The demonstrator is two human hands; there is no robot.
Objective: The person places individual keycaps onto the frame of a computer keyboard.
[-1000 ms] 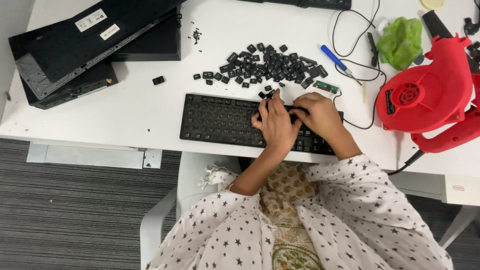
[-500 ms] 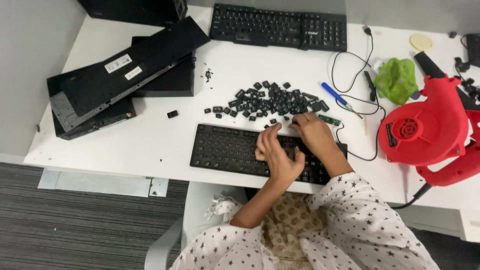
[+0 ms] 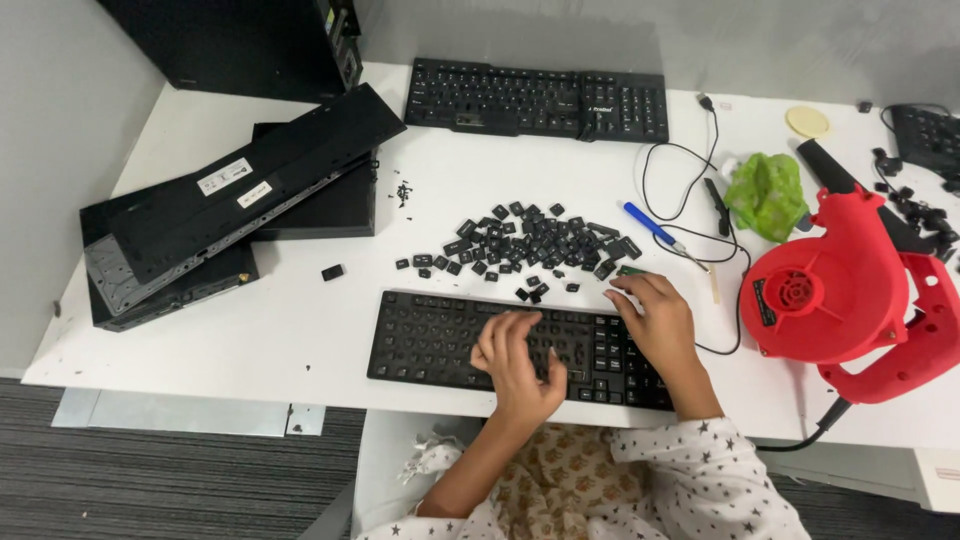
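head view: keyboard [image 3: 450,340] long axis left-right, low centre
left hand [image 3: 515,360]: on keys, grip open, empty
right hand [image 3: 655,320]: kbd's upper-right edge, nearer keycap pile [image 3: 530,245]; grip can't tell

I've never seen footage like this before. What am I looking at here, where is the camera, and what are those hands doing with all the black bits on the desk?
There is no machine here: a person works with two bare hands. The single picture comes from a camera worn on the person's head, looking down at a white desk.

The left hand rests on a black keyboard at the desk's near edge, fingers spread over its middle. The right hand lies on the keyboard's right end, fingertips at its far edge. Whether either hand holds something small I cannot tell.

Just beyond the keyboard lies a heap of loose black keycaps. Farther back sits a second keyboard. On the left are stacked flat black cases; on the right a red blower, a green cloth, a blue pen and thin black cables.
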